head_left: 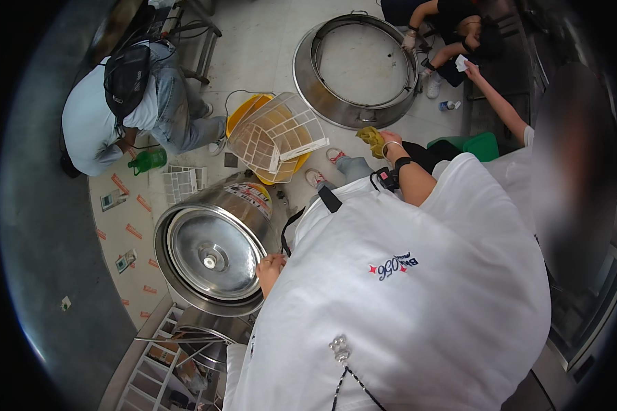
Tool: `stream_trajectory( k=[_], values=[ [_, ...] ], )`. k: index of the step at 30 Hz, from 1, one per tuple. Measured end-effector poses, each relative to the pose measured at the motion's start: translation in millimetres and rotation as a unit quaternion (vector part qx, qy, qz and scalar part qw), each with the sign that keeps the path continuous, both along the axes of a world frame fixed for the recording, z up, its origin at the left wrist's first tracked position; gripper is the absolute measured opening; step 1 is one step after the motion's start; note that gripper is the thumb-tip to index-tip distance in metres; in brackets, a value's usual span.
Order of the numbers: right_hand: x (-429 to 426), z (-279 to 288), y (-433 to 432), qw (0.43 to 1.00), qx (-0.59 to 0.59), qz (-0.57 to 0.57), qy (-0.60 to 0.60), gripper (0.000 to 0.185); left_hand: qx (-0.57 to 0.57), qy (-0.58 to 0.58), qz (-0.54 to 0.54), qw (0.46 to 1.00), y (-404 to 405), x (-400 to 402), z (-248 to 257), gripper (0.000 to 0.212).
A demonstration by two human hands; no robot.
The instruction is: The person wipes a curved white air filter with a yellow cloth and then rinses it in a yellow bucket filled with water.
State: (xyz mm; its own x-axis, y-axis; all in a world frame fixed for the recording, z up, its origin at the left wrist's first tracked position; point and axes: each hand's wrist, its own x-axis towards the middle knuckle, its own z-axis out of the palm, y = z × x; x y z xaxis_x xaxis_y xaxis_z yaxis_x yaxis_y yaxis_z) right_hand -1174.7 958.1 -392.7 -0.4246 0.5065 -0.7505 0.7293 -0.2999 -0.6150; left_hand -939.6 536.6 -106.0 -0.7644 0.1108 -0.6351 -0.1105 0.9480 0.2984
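My right hand is closed around a crumpled yellow cloth, held out in front of my right side. On the other side, my left hand is at the right rim of a large stainless-steel drum, fingers bent. Whether it grips the rim or only rests there, I cannot tell. A shiny round lid with a central knob sits within the drum's mouth. Beyond the drum stands a yellow tub with white-framed mesh filter panels lying across it.
A wide steel ring lies on the floor ahead, touched by a crouching co-worker's gloved hand. Another person bends at left near a green bottle. At right, a person's hand holds white tissue above a green bin.
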Motion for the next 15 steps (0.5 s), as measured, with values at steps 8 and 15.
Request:
stream_trajectory(
  k=[8,15],
  values=[
    [-3.6,-16.0,15.2,1.000,0.012,0.000,-0.028,0.010,-0.066,0.177,0.029,0.982,-8.4,-47.3,22.0,0.010],
    [-18.0,20.6,-3.2,0.999,0.018,0.038,-0.025,0.012,0.065,0.027,0.090,0.993,-59.6,-55.2,-43.4,0.020]
  ],
)
